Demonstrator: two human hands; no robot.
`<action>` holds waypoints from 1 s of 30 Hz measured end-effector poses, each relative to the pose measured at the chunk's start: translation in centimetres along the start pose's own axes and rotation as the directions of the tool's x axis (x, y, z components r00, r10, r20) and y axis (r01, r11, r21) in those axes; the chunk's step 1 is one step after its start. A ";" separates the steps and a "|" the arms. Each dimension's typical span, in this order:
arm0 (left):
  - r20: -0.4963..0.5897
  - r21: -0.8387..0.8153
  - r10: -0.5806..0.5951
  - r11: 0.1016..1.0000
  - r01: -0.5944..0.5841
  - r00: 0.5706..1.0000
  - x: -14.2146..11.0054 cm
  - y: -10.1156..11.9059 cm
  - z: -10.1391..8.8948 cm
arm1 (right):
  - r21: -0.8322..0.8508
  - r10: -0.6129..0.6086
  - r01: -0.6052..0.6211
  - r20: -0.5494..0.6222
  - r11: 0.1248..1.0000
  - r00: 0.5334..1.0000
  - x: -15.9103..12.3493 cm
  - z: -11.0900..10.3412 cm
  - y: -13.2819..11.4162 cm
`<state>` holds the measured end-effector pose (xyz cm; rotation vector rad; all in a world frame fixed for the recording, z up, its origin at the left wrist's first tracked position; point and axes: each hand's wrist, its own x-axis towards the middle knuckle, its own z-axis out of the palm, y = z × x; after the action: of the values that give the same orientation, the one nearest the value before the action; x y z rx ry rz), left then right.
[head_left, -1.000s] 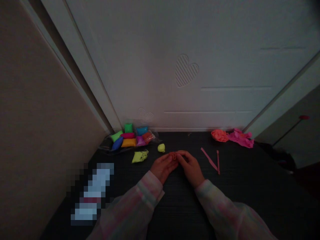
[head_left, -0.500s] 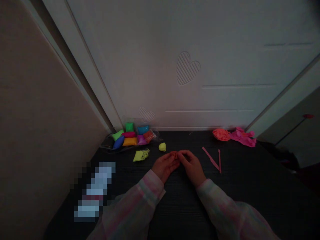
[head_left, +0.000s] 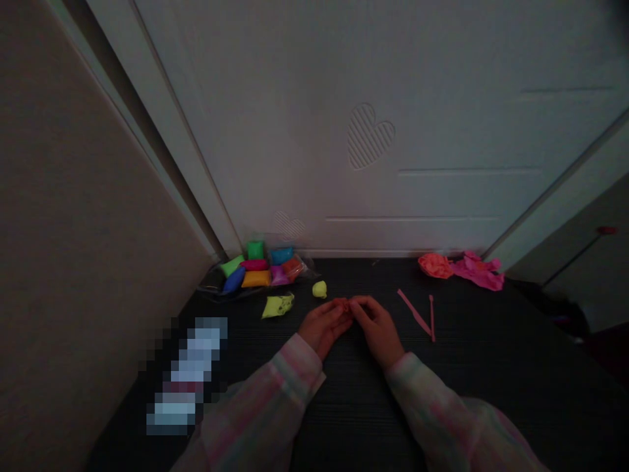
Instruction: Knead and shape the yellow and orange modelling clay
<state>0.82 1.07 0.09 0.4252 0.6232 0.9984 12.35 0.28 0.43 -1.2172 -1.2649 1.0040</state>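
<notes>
Behind the dark surface (head_left: 354, 419) stood a pale panel (head_left: 275, 111) with two striped hearts in relief, one large (head_left: 371, 136) and one small (head_left: 289, 225). You had one small red piece (head_left: 346, 307) between your hands, around the middle of the surface's width and well in from its far edge. Your left hand (head_left: 322, 328) cradled it in bent fingers; your right hand (head_left: 381, 333) pinched its other side with thumb and forefinger. You seemed to be at a shaping step, and, as I judged it, the next move called for light, even fingertip pressure, with the left fingers steadying the soft-looking piece.

Counting the rest, you had one clear bag (head_left: 307, 265) by the far-left corner with at least eight coloured packets (head_left: 256, 278); a dark patch at its left end could have been another. Nearer you lay one yellow packet (head_left: 276, 306) and one yellow lump (head_left: 319, 289). Two slim pink tools, one flat (head_left: 414, 312) and one rod-like (head_left: 432, 318), met at their near ends, right of your right hand. Toward the far-right corner sat one ruffled orange bundle (head_left: 435, 265), touching one crumpled pink sheet (head_left: 479, 271). One blurred-out object (head_left: 189, 373) lay near the left edge.
</notes>
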 end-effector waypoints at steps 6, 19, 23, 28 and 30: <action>-0.039 -0.010 0.019 1.000 -0.019 0.999 0.1 0.2 0.0 | -0.067 -0.106 0.107 0.016 0.992 0.994 -0.2 0.0 0.0; -0.111 0.125 0.173 0.979 -0.159 0.979 0.3 0.4 -0.1 | -0.259 -0.274 0.295 0.114 0.920 0.955 -0.7 0.0 -0.4; -0.096 0.300 0.237 0.933 -0.198 0.967 0.2 0.5 0.1 | -0.257 -0.255 0.268 0.083 0.928 0.963 -0.5 0.0 -0.2; -0.035 0.566 0.401 0.763 -0.313 0.915 -0.4 0.3 0.1 | -0.319 -0.187 0.203 0.081 0.926 0.979 -0.7 0.1 -0.4; -0.005 0.641 0.463 0.681 -0.353 0.886 -0.5 0.0 -0.1 | -0.337 -0.127 0.147 0.081 0.930 0.989 -0.9 0.2 -0.6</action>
<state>0.55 0.69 0.17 1.1287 1.0533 1.2522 11.98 -0.65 0.91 -1.3470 -1.5954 0.7400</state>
